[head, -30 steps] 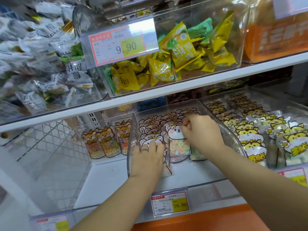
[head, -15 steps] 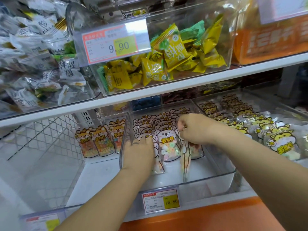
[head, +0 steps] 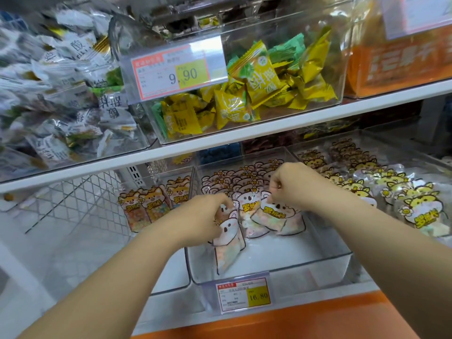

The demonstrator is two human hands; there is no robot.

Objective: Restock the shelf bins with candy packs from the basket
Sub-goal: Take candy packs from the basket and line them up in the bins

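Left hand (head: 203, 217) grips koala pack (head: 228, 241) at 8 o'clock in clear bin (head: 305, 265); right hand (head: 291, 184) pinches top of tilted pack (head: 276, 216) at 1 o'clock. Hands apart.

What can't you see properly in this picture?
- Basket: nowhere in the head view, outside the frame.
- Left hand fingertips: curled out of sight on the front koala pack it holds.
- Price tag small print: too tiny to read.
- Orange bin: cut off by the right edge.
- White packs, far left: blurred.
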